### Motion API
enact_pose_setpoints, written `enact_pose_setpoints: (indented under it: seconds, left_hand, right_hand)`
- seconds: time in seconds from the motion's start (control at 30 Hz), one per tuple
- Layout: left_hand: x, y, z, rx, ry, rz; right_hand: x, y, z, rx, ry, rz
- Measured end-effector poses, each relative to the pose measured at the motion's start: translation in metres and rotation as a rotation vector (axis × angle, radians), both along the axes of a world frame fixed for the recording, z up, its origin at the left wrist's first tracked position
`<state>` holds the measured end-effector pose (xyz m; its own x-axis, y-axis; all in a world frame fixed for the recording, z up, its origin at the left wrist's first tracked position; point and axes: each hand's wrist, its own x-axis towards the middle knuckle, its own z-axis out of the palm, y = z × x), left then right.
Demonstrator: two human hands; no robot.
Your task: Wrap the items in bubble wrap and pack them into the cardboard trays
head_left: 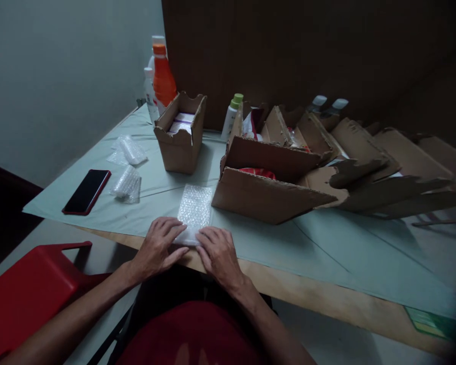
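A sheet of bubble wrap (195, 205) lies flat on the table close to its front edge. Its near end looks whiter and thicker; whether something is inside I cannot make out. My left hand (161, 243) grips that end at its left corner, fingertips on top and thumb stretched out along the near side. At the right corner, my right hand (217, 248) has its curled fingers pressed on the wrap, with the thumb at the near edge. To the left lie a rolled bubble-wrap piece (127, 183) and another bubble-wrap bundle (132, 150).
A phone (86, 191) lies at the left. An upright cardboard box (180, 152) holds small white-and-purple boxes. Several cardboard bins (277, 195) line the right side. Behind stand an orange bottle (163, 76) and a green-capped bottle (231, 116). A red stool (41, 284) is at lower left.
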<state>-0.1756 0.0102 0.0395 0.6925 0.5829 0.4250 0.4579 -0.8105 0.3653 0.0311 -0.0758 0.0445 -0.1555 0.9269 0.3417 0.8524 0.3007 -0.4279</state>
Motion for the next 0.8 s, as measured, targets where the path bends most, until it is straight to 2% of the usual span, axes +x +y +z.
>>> enact_pose_setpoints:
  seconds: [0.1, 0.2, 0.27, 0.33, 0.43, 0.53, 0.67, 0.73, 0.8]
  left_hand:
    - [-0.008, -0.004, 0.006, -0.088, -0.011, -0.082]
    - [-0.009, -0.001, 0.007, -0.236, -0.043, -0.041]
    - [-0.005, 0.003, 0.004, -0.279, -0.028, 0.012]
    - [0.003, 0.008, -0.001, -0.25, -0.013, 0.083]
    - [0.013, 0.011, -0.005, -0.147, -0.037, 0.164]
    - [0.012, 0.008, -0.002, -0.091, -0.041, 0.105]
    - [0.001, 0.001, 0.006, -0.151, -0.027, -0.013]
    - [-0.002, 0.001, 0.008, -0.217, -0.038, 0.009]
    - [0.0, 0.005, 0.007, -0.24, -0.036, 0.06]
  right_hand:
    - [-0.001, -0.001, 0.003, -0.033, 0.119, 0.0]
    - [0.0, -0.005, 0.007, -0.072, 0.204, -0.027]
    - [0.001, -0.007, 0.009, -0.018, 0.181, -0.083]
    - [0.002, -0.008, 0.009, 0.051, 0.107, -0.107]
    - [0.001, -0.004, 0.007, 0.038, -0.008, -0.027]
    - [0.001, 0.003, 0.002, -0.011, -0.037, 0.013]
    - [0.004, 0.009, -0.001, -0.049, 0.137, -0.032]
    - [0.005, 0.009, 0.001, -0.07, 0.199, -0.045]
    - [0.006, 0.008, 0.004, -0.052, 0.173, -0.091]
